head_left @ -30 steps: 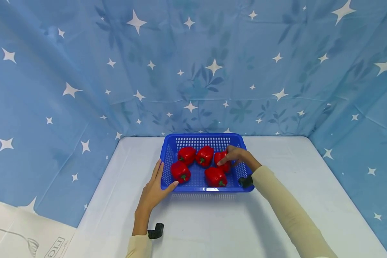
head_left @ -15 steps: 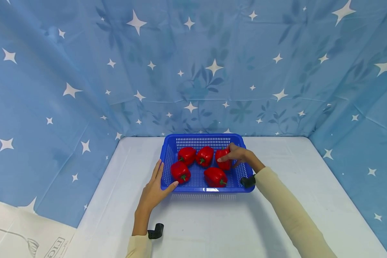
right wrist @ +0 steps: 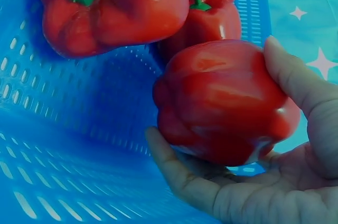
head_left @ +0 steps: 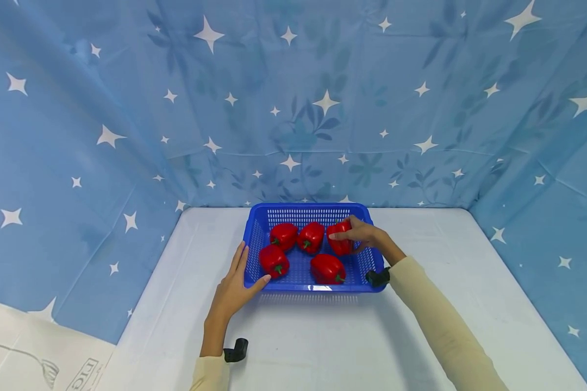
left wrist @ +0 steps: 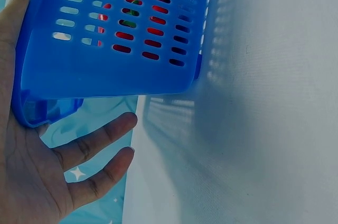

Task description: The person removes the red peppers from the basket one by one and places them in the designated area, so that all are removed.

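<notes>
A blue plastic basket (head_left: pixel 318 288) with slotted sides holds several red bell peppers with green stems. In its right back part, my right hand (head_left: pixel 363 235) grips one bell pepper (right wrist: pixel 227 102) between thumb and fingers. The right wrist view shows the thumb on one side and the fingers curled beneath it. My left hand (head_left: pixel 232 289) rests against the basket's front left corner, thumb over the front rim, fingers straight along the left side. In the left wrist view, two of its fingers (left wrist: pixel 108 174) stretch out beyond the basket's edge, touching nothing.
Other bell peppers in the basket lie at the back left (head_left: pixel 283 235), back middle, front left and front right (head_left: pixel 328 269). A white table (head_left: pixel 298 347) lies beneath. Blue star-patterned cloth (head_left: pixel 293 108) hangs behind and at both sides.
My right hand has shifted slightly back and right, and the bell pepper in it has moved a little toward the back and tilted. The left hand stays put.
</notes>
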`<state>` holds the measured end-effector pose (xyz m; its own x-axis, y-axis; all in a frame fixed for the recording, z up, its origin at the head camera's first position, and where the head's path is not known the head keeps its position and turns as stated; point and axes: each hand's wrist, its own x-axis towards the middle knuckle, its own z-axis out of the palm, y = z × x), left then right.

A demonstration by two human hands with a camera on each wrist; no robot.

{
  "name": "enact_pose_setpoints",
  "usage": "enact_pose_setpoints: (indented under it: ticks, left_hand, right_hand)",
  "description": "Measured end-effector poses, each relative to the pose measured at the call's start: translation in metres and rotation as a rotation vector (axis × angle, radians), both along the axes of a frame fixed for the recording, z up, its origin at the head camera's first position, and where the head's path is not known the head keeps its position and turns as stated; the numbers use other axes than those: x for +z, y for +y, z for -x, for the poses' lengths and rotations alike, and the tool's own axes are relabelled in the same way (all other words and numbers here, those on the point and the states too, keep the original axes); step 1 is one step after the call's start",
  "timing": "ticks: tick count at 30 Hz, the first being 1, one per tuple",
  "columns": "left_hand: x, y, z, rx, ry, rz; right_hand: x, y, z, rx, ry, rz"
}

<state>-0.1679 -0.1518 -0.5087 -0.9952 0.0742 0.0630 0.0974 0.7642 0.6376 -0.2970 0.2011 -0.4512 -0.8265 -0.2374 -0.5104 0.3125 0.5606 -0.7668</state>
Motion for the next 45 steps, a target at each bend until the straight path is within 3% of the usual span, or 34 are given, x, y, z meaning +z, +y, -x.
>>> enact_pose_setpoints:
  ticks: [12, 26, 37, 45]
  left_hand:
    - [-0.001, 0.0, 0.0, 0.0, -0.001, -0.004]
    - [-0.001, 0.0, 0.001, 0.002, 0.005, -0.008]
    - [-0.001, 0.0, 0.001, 0.0, 0.014, -0.003]
    - [-0.001, -0.001, 0.001, 0.0, 0.004, -0.006]
  right_hand:
    - [0.012, 0.014, -0.004, 0.011, 0.053, 0.147]
    - [0.029, 0.055, -0.012, -0.09, 0.328, 0.255]
    - [0.022, 0.089, -0.018, -0.237, 0.433, 0.273]
    - [0.005, 0.111, -0.027, -0.336, 0.433, 0.217]
